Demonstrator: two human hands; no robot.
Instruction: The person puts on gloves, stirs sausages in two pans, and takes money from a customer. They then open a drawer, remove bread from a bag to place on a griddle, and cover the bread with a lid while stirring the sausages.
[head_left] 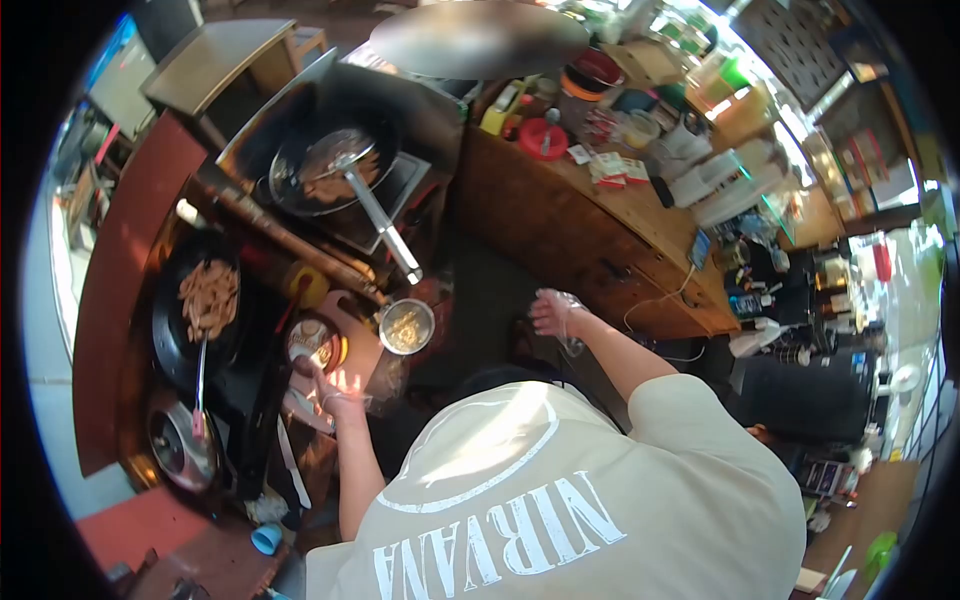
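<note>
- Food [312, 338], pale and round with brown and yellow at its edge, lies in the head view on the pink board [366, 335], right at the fingers of our left hand [343, 402]; it looks partly put together, we judge, and we cannot tell what it lacks.
- Our left grip is close against it, but blur hides whether the fingers pinch it, so we cannot tell how wide they stand.
- Our right hand [556, 314], in a thin clear glove [574, 320], hangs over the floor with its grip wide and nothing in it.
- Brown strips [210, 298] fill the pan [168, 325], and more lie in the wok [287, 188]; they look well coloured, though we cannot judge whether they are done through.
- Yellowish bits [406, 325] sit in the metal bowl [406, 350] beside the board, and the knife [291, 465] lies unheld.
- NIRVANA reads in white capitals on our shirt [700, 480].
- Red-and-white packets [620, 170] lie on the wooden bench [560, 195], near a red tub [541, 139] and a yellow bottle [500, 108]; we cannot read their print or name any brand.
</note>
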